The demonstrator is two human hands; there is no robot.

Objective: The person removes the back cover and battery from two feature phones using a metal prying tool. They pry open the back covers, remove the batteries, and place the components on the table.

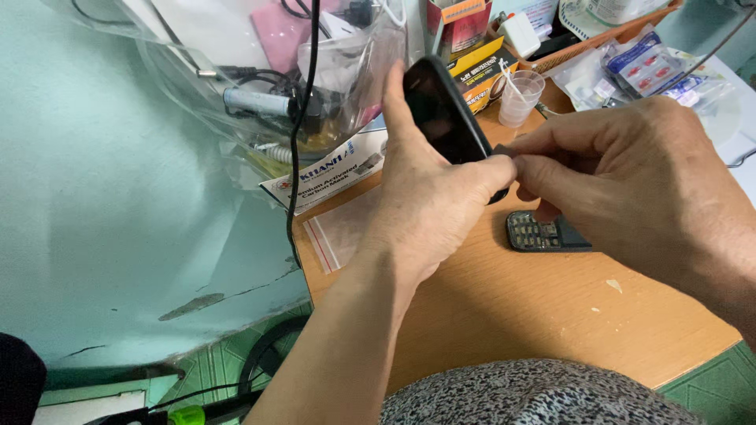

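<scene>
At centre frame, the left hand (429, 197) gripped the black phone casing (445, 118) upright above the desk (504, 307), steadying it while right hand (622, 173) fingers pinched its lower edge; a keypad (535, 233) lay beneath.

phone screen (441, 110): dark, glossy, blank, tilted upright in the left hand (429, 197), above the counter (512, 307)
flat white packet (335, 173): printed label with a red mark, lying at the counter's back edge, beside the black cable
small zip bag (342, 232): clear, red seal stripe, flat on the counter just in front of that packet
yellow-and-black box (484, 75): behind the phone, lying tilted
red-and-white carton (459, 27): upright, behind the yellow box
blister packs (646, 67): red pills in clear wrap, far right
large clear bag (260, 71): top left, holding cables and a pink sheet
</scene>
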